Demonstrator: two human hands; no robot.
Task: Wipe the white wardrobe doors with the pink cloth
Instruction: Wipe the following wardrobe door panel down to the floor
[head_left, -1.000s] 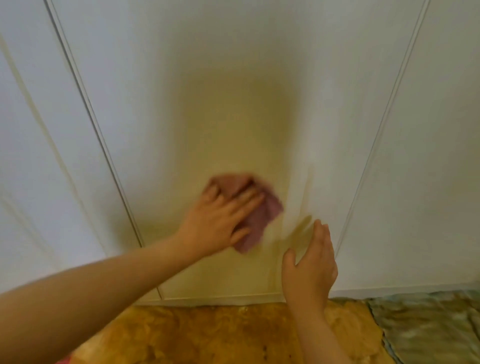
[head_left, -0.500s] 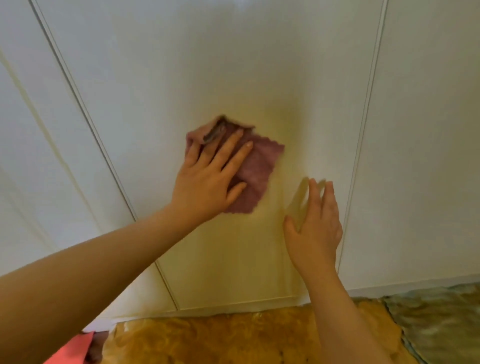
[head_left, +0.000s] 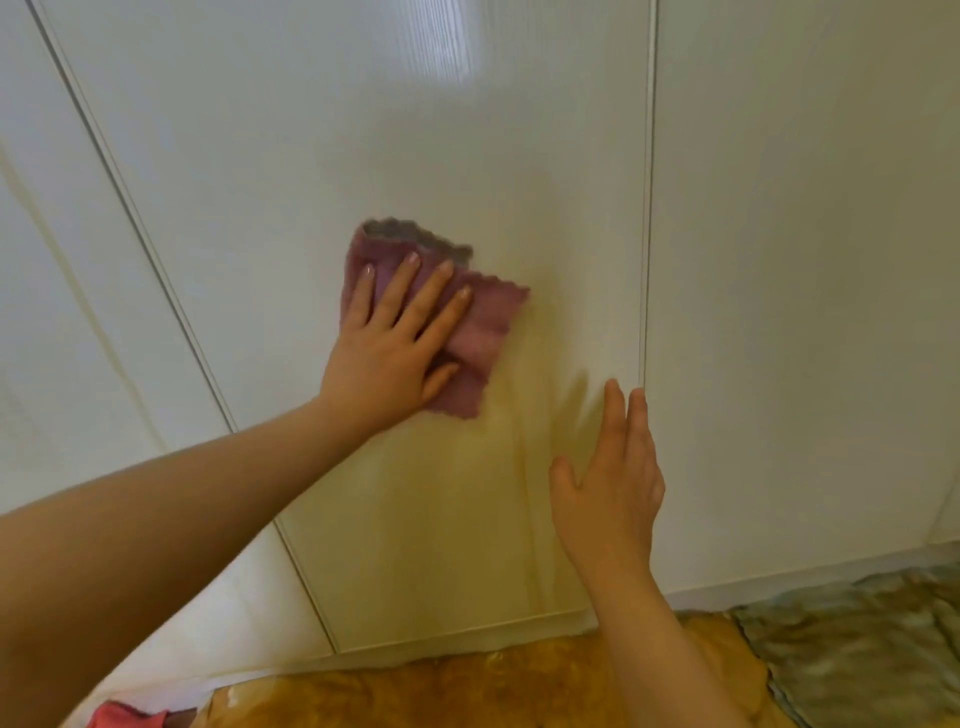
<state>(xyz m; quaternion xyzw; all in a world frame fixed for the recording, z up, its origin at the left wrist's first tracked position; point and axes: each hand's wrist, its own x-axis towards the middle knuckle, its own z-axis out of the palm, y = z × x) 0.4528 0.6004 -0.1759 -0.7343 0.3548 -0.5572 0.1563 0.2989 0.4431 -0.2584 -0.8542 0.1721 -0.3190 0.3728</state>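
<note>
The middle white wardrobe door (head_left: 363, 130) fills the view, with the pink cloth (head_left: 485, 332) spread flat against it near the centre. My left hand (head_left: 392, 345) presses on the cloth with fingers spread, covering its left half. Lower right, my right hand (head_left: 615, 483) rests flat on the same door, fingers up beside the seam (head_left: 645, 234) to the right-hand door (head_left: 805, 260). It holds nothing.
Another white door (head_left: 78, 260) lies to the left behind a dark seam. Below the doors is yellow-brown bedding (head_left: 467, 686) and a grey-green patterned fabric (head_left: 857, 639) at the lower right. A bit of red cloth (head_left: 124, 717) shows at the bottom left edge.
My left hand has slid the pink cloth upward on the door and the cloth has spread out flatter. My right hand has stayed against the door near the right seam.
</note>
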